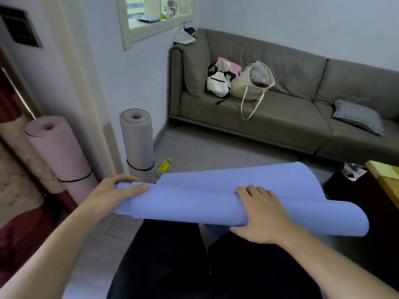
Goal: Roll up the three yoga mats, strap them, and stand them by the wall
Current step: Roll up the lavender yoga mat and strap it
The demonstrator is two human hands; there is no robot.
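A blue yoga mat (194, 199) is partly rolled and held in the air above my legs, its loose end curving up and away at the right. My left hand (112, 194) grips the roll's left end, thumb on top. My right hand (259, 214) is curled over the roll near its middle. A grey rolled mat (137, 137) stands upright by the wall with a black strap low around it. A pink rolled mat (58, 152) leans at the left wall, also with a black strap.
A yellow bottle (164, 167) lies on the floor beside the grey mat. A grey sofa (280, 117) with bags and a checked cushion (358, 116) fills the back right. A dark bin (349, 180) and yellow-topped furniture (386, 175) stand at the right.
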